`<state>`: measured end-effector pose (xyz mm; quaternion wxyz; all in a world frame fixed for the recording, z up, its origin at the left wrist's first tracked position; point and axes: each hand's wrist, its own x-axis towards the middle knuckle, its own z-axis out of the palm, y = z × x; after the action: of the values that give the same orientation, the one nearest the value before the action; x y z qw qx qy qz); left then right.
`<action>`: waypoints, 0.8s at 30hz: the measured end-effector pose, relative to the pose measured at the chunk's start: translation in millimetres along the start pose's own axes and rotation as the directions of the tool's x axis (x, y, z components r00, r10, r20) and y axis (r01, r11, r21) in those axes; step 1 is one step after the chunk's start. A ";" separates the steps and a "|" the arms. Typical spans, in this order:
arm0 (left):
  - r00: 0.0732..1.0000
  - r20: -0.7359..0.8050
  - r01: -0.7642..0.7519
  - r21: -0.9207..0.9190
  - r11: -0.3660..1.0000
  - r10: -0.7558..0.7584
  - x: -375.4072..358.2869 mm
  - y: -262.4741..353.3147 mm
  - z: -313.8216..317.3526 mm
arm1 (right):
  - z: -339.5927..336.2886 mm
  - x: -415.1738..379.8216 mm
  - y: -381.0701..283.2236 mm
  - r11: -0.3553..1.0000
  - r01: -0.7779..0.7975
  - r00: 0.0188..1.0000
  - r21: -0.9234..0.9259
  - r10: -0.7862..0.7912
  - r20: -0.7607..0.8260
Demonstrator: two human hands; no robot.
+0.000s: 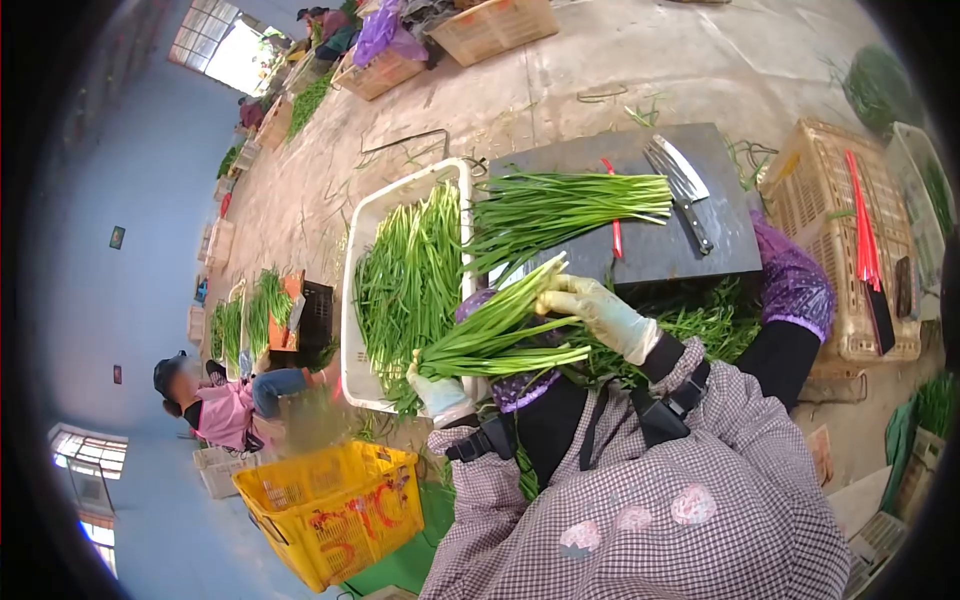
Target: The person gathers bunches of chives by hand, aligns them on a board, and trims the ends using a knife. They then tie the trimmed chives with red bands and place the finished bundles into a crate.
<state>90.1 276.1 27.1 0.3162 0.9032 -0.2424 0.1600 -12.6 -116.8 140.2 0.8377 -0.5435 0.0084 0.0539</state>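
My left hand (440,390), in a pale glove, is closed round the leafy end of a loose bunch of garlic chives (500,335). At the pale stem ends, the gloved fingers of my right hand (595,310) are pinched on some stems, which fan apart there. A second bundle of chives (570,200) lies on the dark board (690,255), with a red strip (615,235) under it. To its right rest two knives (690,195). The white crate (352,330) by my left hand holds many more chives.
A yellow crate (340,520) stands at lower left. On the right, an upturned tan crate (800,190) carries red strips (862,230) and a dark-bladed tool (880,318). A person in pink (225,410) sits at left. Cut leaves (700,335) lie below the board.
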 end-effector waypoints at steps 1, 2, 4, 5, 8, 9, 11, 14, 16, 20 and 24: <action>0.918 -0.106 0.322 -0.363 0.875 -0.382 11.4 53.1 -3.3 | -2.5 -3.9 2.5 0.986 0.158 0.988 -0.062 -0.157 0.013; 0.694 -0.057 0.494 -0.687 0.533 -0.717 19.2 91.2 -10.3 | -5.3 -8.7 3.0 0.943 0.310 0.951 -0.121 -0.308 0.034; 0.727 0.070 0.485 -0.757 0.439 -0.683 14.5 94.3 -23.7 | -10.6 -20.3 -5.4 0.863 0.158 0.981 0.480 -0.194 0.024; 0.841 0.056 0.520 -0.358 0.776 -0.538 12.0 91.9 -26.5 | -17.3 -30.6 -18.4 0.847 0.162 0.981 0.506 -0.192 0.008; 0.933 0.175 0.278 0.199 0.940 -0.314 8.7 92.2 -37.4 | -70.5 -55.2 -44.5 0.631 0.271 0.944 0.727 -0.321 -0.074; 0.856 0.120 0.516 -0.172 0.839 -0.503 12.3 98.4 -36.9 | -78.6 -73.8 -61.9 0.733 0.297 0.949 0.612 -0.295 -0.108; 0.660 0.109 0.689 -0.484 0.540 -0.743 42.7 168.5 -53.3 | -79.8 -83.9 -66.5 0.820 0.310 0.951 0.480 -0.273 -0.147; 0.820 0.050 0.548 -0.359 0.756 -0.571 21.4 110.4 -33.5 | -60.3 -74.8 -59.7 0.744 0.006 0.925 -0.668 -0.257 -0.278; 0.803 0.087 0.541 -0.518 0.662 -0.589 25.3 111.4 -33.8 | -55.5 -63.6 -50.5 0.659 0.082 0.904 -0.748 -0.366 -0.223; 0.711 0.011 0.586 -0.562 0.584 -0.703 34.6 126.3 -28.3 | -27.7 -12.8 -16.5 0.536 0.210 0.915 -0.818 -0.403 -0.029; 0.619 0.130 0.336 -0.935 0.112 -0.775 34.9 94.7 -28.5 | -28.8 5.3 6.2 0.700 0.364 0.906 -0.614 -0.418 0.061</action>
<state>64.2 218.2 110.6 0.8277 0.5383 0.1526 0.0434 -6.6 -140.1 122.4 0.6069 -0.7757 -0.0902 -0.1480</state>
